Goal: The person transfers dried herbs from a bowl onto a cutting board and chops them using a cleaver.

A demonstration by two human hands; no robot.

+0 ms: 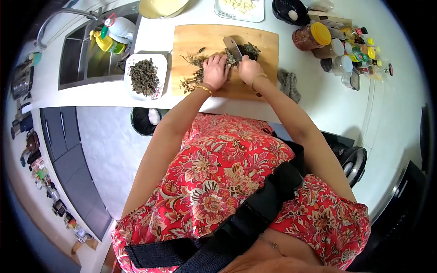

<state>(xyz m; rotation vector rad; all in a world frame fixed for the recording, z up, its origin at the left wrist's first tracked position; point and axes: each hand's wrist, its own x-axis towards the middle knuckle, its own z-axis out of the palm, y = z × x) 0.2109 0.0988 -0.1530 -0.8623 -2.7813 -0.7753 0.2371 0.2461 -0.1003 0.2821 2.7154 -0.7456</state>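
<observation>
On the wooden cutting board (191, 38) lie dark chopped greens (249, 51), some under the blade and some loose at the left. My right hand (250, 70) is closed round the handle of a knife (232, 48), whose wide blade points up and left across the greens. Beside the blade, my left hand (216, 71) presses down on the greens with its fingers bent together. Left of the board, a white square plate (159, 61) holds a heap of dark chopped greens (144, 78).
A double sink (73, 68) with spray bottles (107, 42) is at the left. Behind the board stand a yellow bowl (159, 7) and a plate of pale pieces (239, 7). Jars (312, 36) and bottles crowd the right; a grey cloth (289, 85) lies beside the board.
</observation>
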